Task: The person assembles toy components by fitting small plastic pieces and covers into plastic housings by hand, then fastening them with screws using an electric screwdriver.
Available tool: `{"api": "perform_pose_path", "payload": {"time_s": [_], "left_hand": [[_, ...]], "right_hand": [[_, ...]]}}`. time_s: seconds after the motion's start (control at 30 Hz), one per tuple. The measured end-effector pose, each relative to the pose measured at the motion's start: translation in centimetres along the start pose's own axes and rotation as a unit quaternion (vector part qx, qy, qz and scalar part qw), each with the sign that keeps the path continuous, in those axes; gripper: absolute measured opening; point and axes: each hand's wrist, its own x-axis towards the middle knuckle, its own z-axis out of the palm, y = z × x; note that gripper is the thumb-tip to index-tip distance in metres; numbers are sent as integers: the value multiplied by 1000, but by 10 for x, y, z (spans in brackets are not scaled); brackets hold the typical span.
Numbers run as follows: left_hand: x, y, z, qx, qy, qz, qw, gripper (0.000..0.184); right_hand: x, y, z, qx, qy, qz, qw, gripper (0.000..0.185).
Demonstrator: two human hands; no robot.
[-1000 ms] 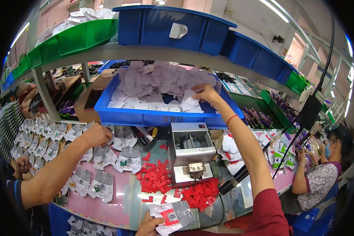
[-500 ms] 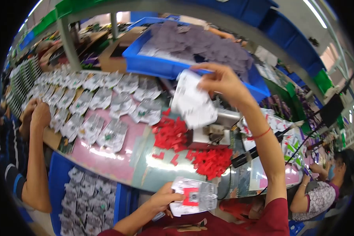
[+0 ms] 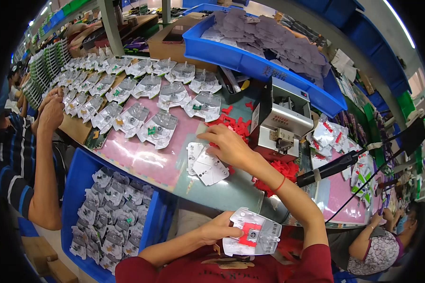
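My left hand (image 3: 222, 228) grips a white-and-clear plastic housing (image 3: 267, 236) low in front of my body, thumb on its face. A red plastic piece (image 3: 248, 235) sits in the middle of the housing. Over the table, my right hand (image 3: 233, 147) has its fingers apart, its fingertips at the upper part of two overlapping white plastic plates (image 3: 208, 169). The plates appear to lie flat on the table. Just behind that hand is a pile of loose red pieces (image 3: 238, 126), partly hidden by the hand.
A silver machine (image 3: 283, 115) stands right of the plates, before a blue tray (image 3: 259, 63) of grey sheets. Rows of assembled housings (image 3: 158, 128) cover the table's left. A blue bin (image 3: 75, 174) holds more housings. A co-worker's hands (image 3: 51, 111) are at left; another person (image 3: 373, 240) sits right.
My right hand has come down and to the left from in front of the blue tray, bringing the white plates to the table. My left hand with the housing has shifted slightly right in view.
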Motion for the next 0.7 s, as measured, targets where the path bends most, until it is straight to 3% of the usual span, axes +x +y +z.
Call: {"api": "perform_pose_path", "payload": {"time_s": [0.1,0.37,0.5,0.7], "left_hand": [[-2,-2,-3,-3,5,-2,1000,46],[-3,-10,-7,-9,-3,7,1000,50],[-3,-13,-5,4,-4,8,1000,49],[-5,-14,-10,7,14,8,1000,48]], "right_hand": [[-11,-16,-20,-29,-1,-13,999,30],[-15,-58,-21,-119,-112,-226,960,19],[-8,-49,3,-194,-170,-243,935,14],[-14,-43,-27,-200,-109,-257,939,10]]}}
